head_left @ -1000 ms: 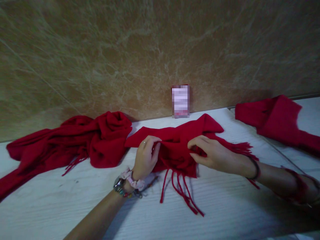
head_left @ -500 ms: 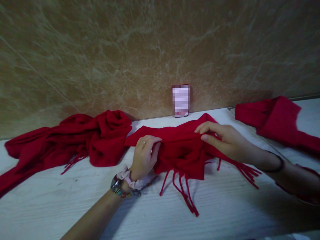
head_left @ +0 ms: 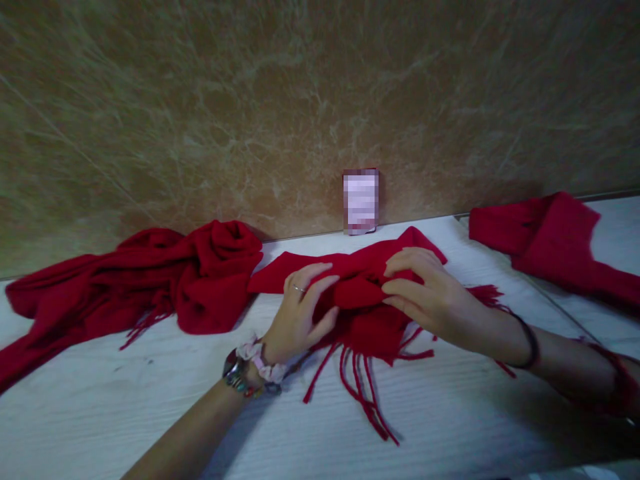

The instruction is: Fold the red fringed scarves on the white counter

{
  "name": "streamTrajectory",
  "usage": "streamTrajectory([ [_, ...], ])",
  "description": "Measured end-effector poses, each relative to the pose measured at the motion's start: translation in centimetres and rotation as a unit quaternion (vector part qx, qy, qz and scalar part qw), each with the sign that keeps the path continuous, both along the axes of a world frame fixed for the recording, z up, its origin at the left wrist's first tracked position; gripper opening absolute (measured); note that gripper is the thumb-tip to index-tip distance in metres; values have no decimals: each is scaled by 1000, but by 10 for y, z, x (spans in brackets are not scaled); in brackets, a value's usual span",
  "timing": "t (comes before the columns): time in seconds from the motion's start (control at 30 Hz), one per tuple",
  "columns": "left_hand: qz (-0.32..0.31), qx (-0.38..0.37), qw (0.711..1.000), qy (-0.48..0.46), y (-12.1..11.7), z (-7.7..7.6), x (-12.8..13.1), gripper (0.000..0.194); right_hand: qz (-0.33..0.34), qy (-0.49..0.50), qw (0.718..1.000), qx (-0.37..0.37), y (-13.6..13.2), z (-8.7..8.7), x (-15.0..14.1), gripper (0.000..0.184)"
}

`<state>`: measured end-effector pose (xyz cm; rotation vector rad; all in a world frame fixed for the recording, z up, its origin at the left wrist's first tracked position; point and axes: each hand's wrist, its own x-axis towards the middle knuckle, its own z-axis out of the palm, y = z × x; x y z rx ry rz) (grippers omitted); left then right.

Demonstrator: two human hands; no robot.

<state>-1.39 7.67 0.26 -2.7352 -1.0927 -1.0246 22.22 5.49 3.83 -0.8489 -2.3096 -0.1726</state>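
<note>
A red fringed scarf (head_left: 357, 293) lies folded and bunched on the pale wood-grain surface, its tassels spread toward me. My left hand (head_left: 303, 310) rests at the scarf's left side, fingertips on the cloth and thumb held apart from the fingers. On the other side, my right hand (head_left: 430, 297) has its curled fingers closed on a raised fold; its thumb is partly hard to tell from the cloth. Between the two hands the fold bulges upward. A wide corner of the scarf reaches back toward the wall.
A crumpled red scarf (head_left: 210, 280) lies to the left, and another red cloth (head_left: 555, 240) is at the right. A small upright card or packet (head_left: 361, 201), its face blurred out, leans against the brown marbled wall (head_left: 250, 120). The white surface (head_left: 150, 413) has a seam at the right.
Both hands have shifted inward on the scarf. My left fingers have spread from a pinch. The middle fold is now more bunched, and the tassels have moved slightly.
</note>
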Motion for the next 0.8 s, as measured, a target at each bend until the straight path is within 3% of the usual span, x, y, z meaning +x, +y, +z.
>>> streamTrajectory([
  [0.07, -50, -16, 998, 34, -9, 3, 7, 43, 19, 2, 1000, 10, -7, 1, -3, 15],
  [0.2, -69, -18, 997, 30, -16, 4, 15, 18, 26, 6, 999, 25, -11, -1, -6, 18],
  [0.27, -31, -11, 999, -13, -12, 3, 13, 16, -2, 18, 999, 28, -8, -3, -6, 16],
  [0.37, 83, -21, 992, -97, 0, 0, 5, 15, -32, -19, 999, -9, -4, -13, -7, 18],
  [0.43, 151, -48, 979, -128, 10, -3, -2, 16, -14, -88, 995, -47, -2, -24, -9, 24],
  [0.53, 198, -80, 972, -97, 22, -6, -10, 22, 18, -173, 982, -78, -1, -40, -12, 26],
  [0.63, 183, -67, 980, -37, 25, -9, -11, 33, 21, -207, 975, -81, -1, -45, -12, 24],
  [0.8, 62, -55, 996, 14, 13, -10, -3, 34, 22, -200, 977, -65, -5, -34, -14, 36],
])
